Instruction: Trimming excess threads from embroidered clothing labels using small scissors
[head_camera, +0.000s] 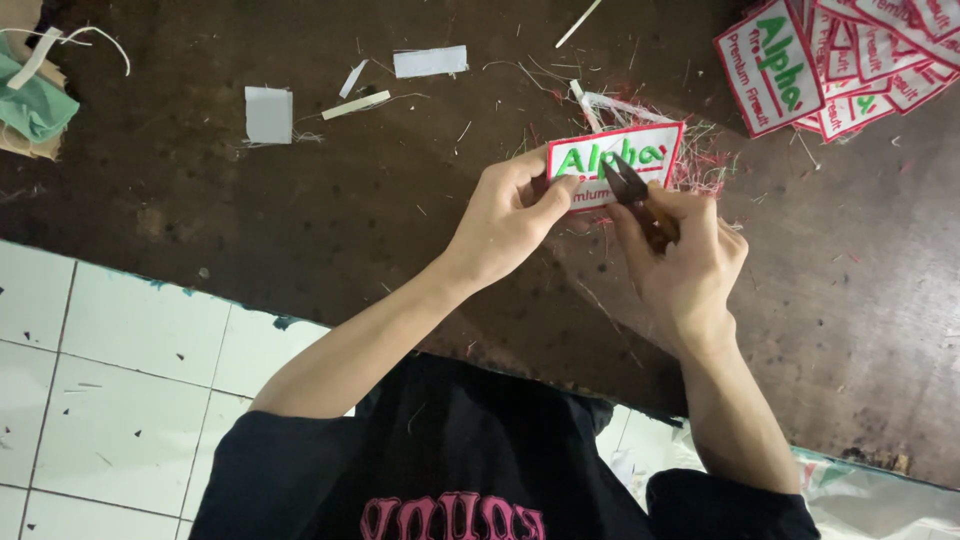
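1. Left hand (510, 215) pinches the near-left corner of the patch (615, 160), a white rectangle with a red border and green letters, holding it just above the dark table (300, 220).
2. Right hand (680, 265) is clenched round small snips (625, 182), blades lying over the patch's face.
3. Judgement: keep the patch taut, tips flat, cutting only stray threads (700, 165) beside the patch.
4. Finished patches (850, 60) lie far right of it.
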